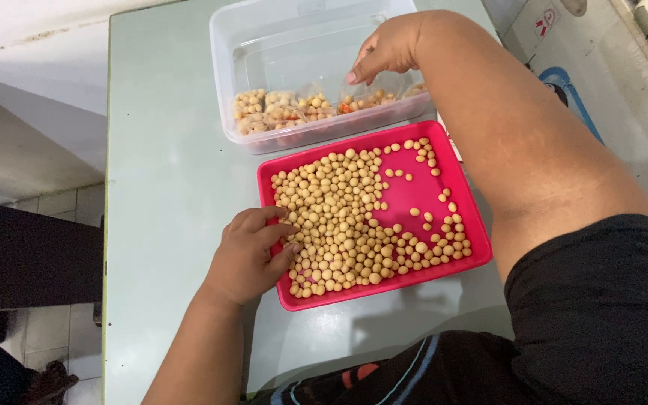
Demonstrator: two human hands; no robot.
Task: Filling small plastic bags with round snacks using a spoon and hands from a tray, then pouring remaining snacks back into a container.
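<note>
Soybeans (339,217) heaped across the pink tray (414,191), thickest toward 9 o'clock, sparse at 3. I see the left hand (253,251) loosely curled on the tray's 8 o'clock rim, fingertips among the beans, gripping nothing. Right hand (388,49), at 12, pinches over the clear tub (264,45); contents of pinch: cannot tell. Risk, I judge: left-hand pressure tips the tray, scattering beans onto the table (166,150).

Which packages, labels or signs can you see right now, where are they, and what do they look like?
Small clear bags: row along the near wall of the clear plastic tub, filled with tan beans, some red specks.
Floor sticker: top right, white with a red mark.
Floor graphic: right of the table, blue curved shape.
</note>
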